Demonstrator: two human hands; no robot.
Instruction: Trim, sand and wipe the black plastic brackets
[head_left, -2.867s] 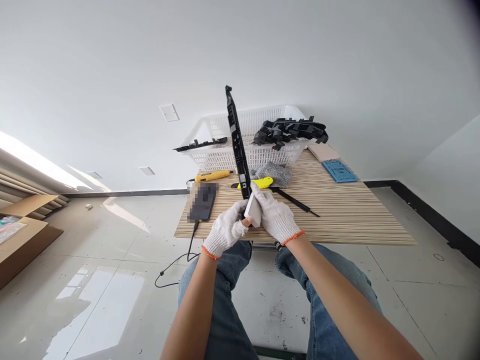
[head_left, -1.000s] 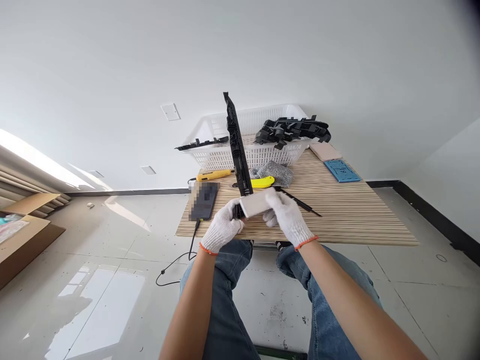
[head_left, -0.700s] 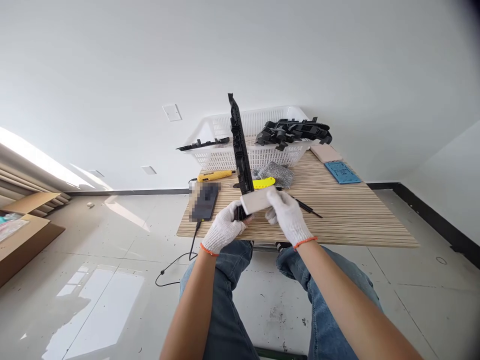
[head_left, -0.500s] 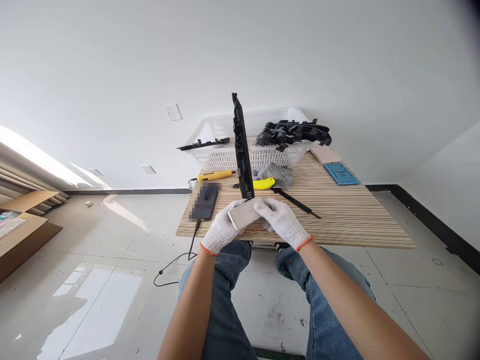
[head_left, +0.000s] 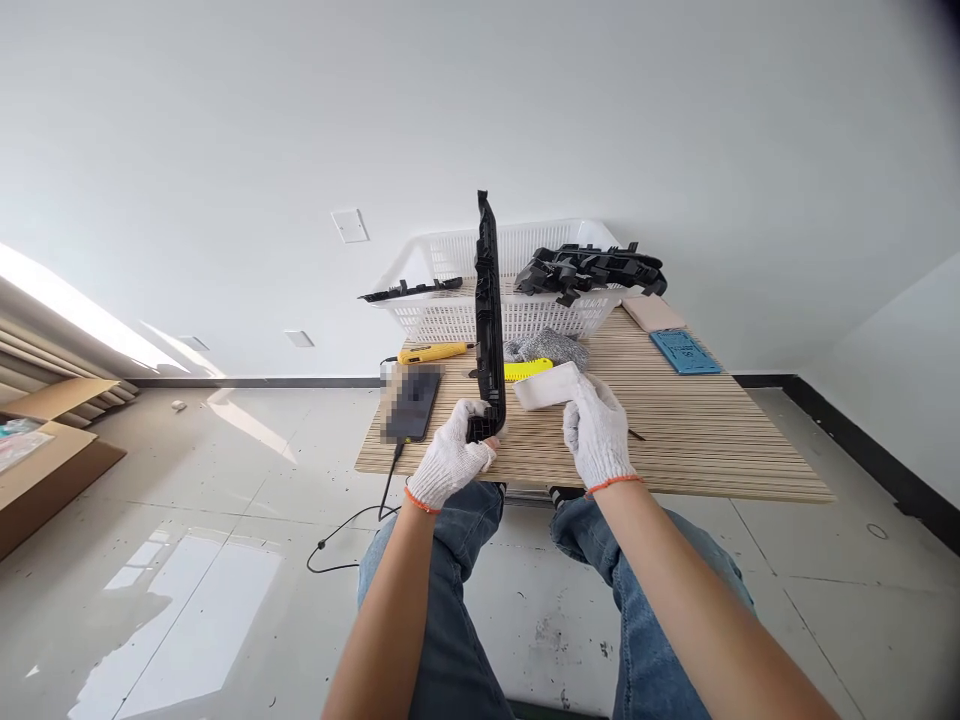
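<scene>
My left hand (head_left: 454, 455), in a white knit glove, is closed around the lower end of a long black plastic trim piece (head_left: 487, 300). The piece stands nearly upright above the table's front part. In my right hand (head_left: 598, 430), gloved the same way, is a flat off-white rectangular pad (head_left: 546, 387), pinched at its right end. Its left end points toward the trim piece, with a gap between them. Behind the pad lies a yellow-handled tool (head_left: 529, 369), partly hidden. A grey cloth (head_left: 555, 347) is bunched behind that.
A white plastic basket (head_left: 442, 325) at the back holds black plastic parts (head_left: 592, 270). Left on the table (head_left: 712, 440) are a yellow corded tool (head_left: 433, 352) and a phone (head_left: 416, 405) with a cable. A blue card-like piece (head_left: 684, 351) and a pinkish block (head_left: 654, 312) lie right.
My right hand has moved right with the pad, away from the trim piece. My left hand no longer touches the pad and grips the trim piece's lower end, now visible.
</scene>
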